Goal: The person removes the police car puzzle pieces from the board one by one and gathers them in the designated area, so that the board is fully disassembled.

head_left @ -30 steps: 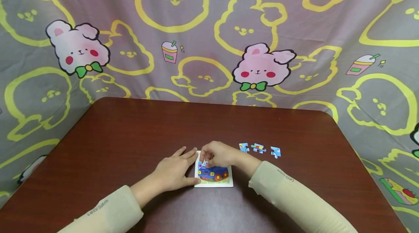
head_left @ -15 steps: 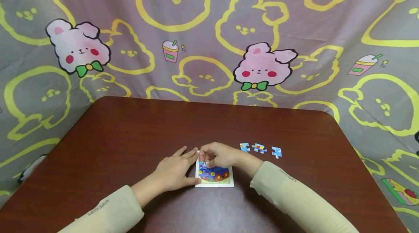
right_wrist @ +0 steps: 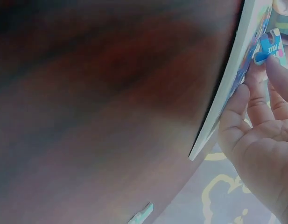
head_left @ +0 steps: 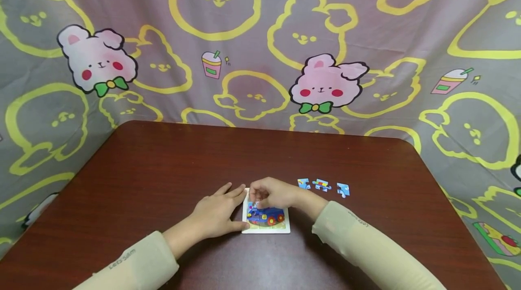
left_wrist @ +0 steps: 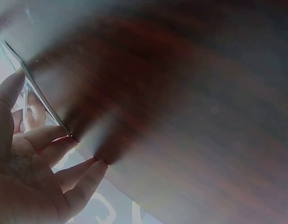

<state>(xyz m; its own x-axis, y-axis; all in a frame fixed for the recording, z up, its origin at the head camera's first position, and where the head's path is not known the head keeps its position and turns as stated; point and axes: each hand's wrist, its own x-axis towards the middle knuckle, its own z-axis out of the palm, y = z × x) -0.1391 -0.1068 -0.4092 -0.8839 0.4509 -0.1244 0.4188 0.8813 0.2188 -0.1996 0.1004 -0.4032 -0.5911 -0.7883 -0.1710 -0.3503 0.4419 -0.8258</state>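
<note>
A small jigsaw tray [head_left: 266, 231] with a white border lies on the table, showing a partly assembled blue vehicle with red and yellow wheels. My left hand [head_left: 215, 213] rests at its left edge, fingers spread and thumb on the lower left corner. In the left wrist view the same hand's fingertips [left_wrist: 101, 163] reach to the table and tray edge. Over the tray's upper left, my right hand [head_left: 274, 192] pinches a blue puzzle piece [right_wrist: 270, 46], which looks tilted against the picture in the right wrist view. My right hand hides the tray's upper part.
Three loose puzzle pieces lie beyond and right of the tray: a left one [head_left: 303, 183], a middle one [head_left: 321, 184] with red and yellow, and a right one [head_left: 343, 189]. A patterned curtain [head_left: 252, 54] hangs around the brown table [head_left: 183, 159].
My right hand's fingers have shifted slightly over the tray's upper left, and the pinched piece sits at a different tilt. My left hand and the loose pieces have stayed put.
</note>
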